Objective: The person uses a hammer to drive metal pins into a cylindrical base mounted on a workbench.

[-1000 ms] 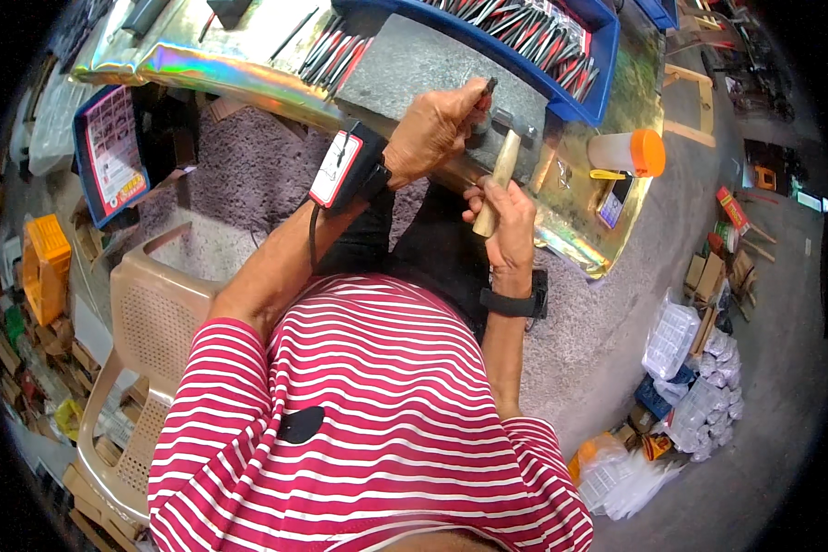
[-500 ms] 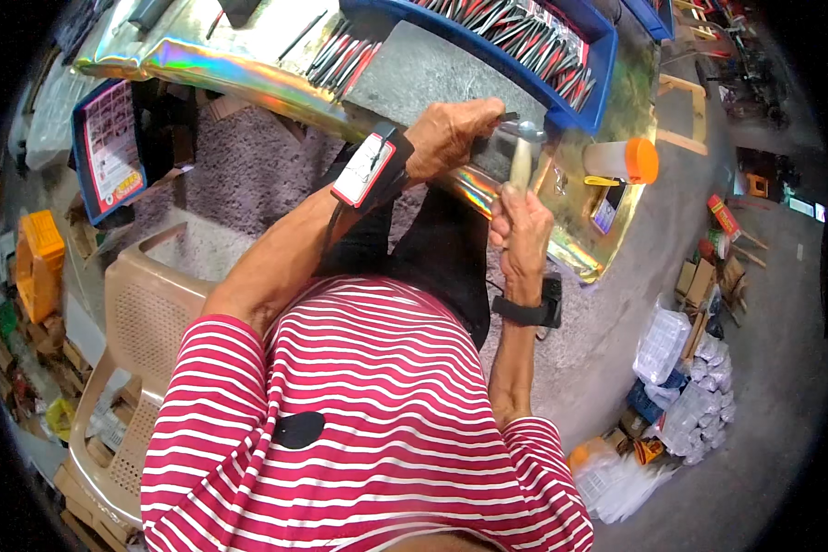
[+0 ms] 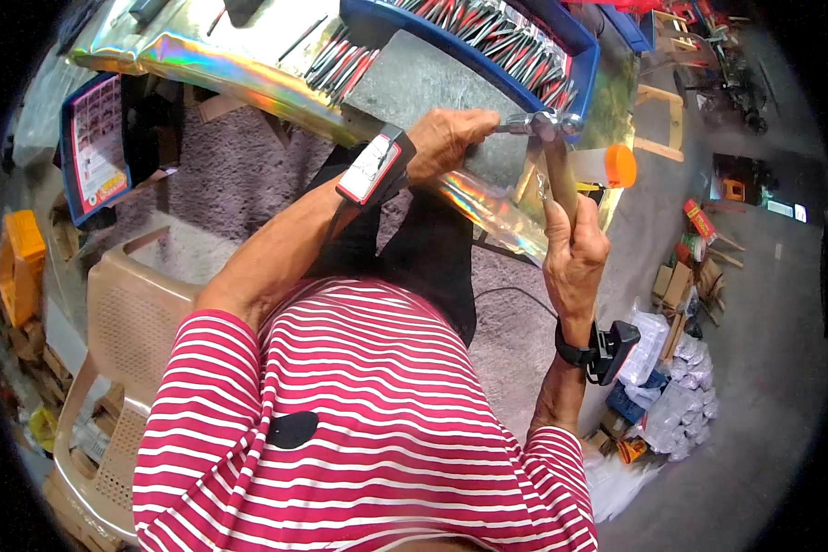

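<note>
My right hand (image 3: 575, 258) is closed round the wooden handle of a hammer (image 3: 558, 175), raised over the bench's near edge. The shiny metal head shows beside my left fingertips; whether they touch I cannot tell. My left hand (image 3: 446, 145) is pinched shut at the near edge of a flat grey metal slab (image 3: 423, 78); what it grips is hidden by the fingers and the hammer head. Left of the slab lies a bunch of thin red, black and silver rods (image 3: 340, 69). More such rods fill a blue tray (image 3: 587, 97) beyond the slab.
Shiny foil covers the bench (image 3: 239, 87). A clear jar with an orange lid (image 3: 620, 166) stands at its right end. A beige plastic chair (image 3: 138, 317) is at my left, near a blue-framed board (image 3: 98, 152). Plastic-wrapped packs (image 3: 681, 396) lie on the floor at right.
My right hand has moved right and toward me, and the hammer has lifted closer to view. My left hand stays pinched by the slab. The whole view has shifted slightly.
</note>
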The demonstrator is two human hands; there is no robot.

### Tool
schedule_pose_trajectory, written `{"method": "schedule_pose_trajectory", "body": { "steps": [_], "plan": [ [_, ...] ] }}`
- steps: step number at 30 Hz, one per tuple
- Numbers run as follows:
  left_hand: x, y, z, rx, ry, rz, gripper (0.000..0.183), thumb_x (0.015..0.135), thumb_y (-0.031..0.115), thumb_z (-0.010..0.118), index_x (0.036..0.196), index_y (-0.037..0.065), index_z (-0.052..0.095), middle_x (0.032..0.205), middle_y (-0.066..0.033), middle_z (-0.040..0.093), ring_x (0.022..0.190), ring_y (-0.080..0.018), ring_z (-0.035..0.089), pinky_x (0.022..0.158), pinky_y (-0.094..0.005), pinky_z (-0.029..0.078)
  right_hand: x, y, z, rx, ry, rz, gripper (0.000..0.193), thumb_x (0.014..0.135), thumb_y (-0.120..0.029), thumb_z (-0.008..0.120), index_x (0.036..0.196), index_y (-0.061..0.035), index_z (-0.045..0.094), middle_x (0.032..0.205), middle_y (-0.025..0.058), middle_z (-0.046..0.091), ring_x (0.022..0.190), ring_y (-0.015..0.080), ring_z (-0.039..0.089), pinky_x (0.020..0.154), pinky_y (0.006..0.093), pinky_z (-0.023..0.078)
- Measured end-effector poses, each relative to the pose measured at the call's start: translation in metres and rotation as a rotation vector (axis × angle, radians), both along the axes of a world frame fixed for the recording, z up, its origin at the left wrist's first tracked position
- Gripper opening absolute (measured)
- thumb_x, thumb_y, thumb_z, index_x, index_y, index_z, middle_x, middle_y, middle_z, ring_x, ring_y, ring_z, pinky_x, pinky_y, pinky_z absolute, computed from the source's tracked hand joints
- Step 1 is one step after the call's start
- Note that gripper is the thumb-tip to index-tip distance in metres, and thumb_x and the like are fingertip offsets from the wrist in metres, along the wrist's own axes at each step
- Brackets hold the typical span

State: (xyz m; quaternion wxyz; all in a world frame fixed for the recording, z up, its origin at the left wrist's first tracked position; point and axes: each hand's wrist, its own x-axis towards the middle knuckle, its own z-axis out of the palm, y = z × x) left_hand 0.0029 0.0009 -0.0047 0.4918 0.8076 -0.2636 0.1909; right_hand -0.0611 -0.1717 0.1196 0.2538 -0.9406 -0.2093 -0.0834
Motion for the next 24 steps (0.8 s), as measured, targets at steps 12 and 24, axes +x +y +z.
{"method": "schedule_pose_trajectory", "body": {
  "steps": [12, 24],
  "plan": [
    [0.001, -0.001, 0.0, -0.004, -0.024, -0.006, 0.01, 0.076, 0.005, 0.047, 0.083, 0.003, 0.04, 0.072, -0.0137, 0.049, 0.068, -0.0313, 0.053, 0.055, -0.0353, 0.043, -0.005, 0.005, -0.002, -0.165, -0.071, -0.045, 0.011, 0.082, -0.011, 0.049, 0.081, -0.0006, 0.049, 0.059, 0.0109, 0.05, 0.047, 0.02, 0.048, 0.042, 0.0291, 0.035],
    [0.004, -0.003, -0.002, 0.005, -0.036, 0.023, 0.009, 0.076, 0.004, 0.047, 0.081, 0.005, 0.04, 0.071, -0.0122, 0.049, 0.066, -0.0305, 0.053, 0.054, -0.0354, 0.043, -0.007, 0.003, 0.011, 0.043, -0.394, -0.119, 0.011, 0.078, -0.008, 0.053, 0.084, 0.0004, 0.05, 0.06, 0.0089, 0.049, 0.05, 0.0221, 0.049, 0.046, 0.0299, 0.039]
  ]
}}
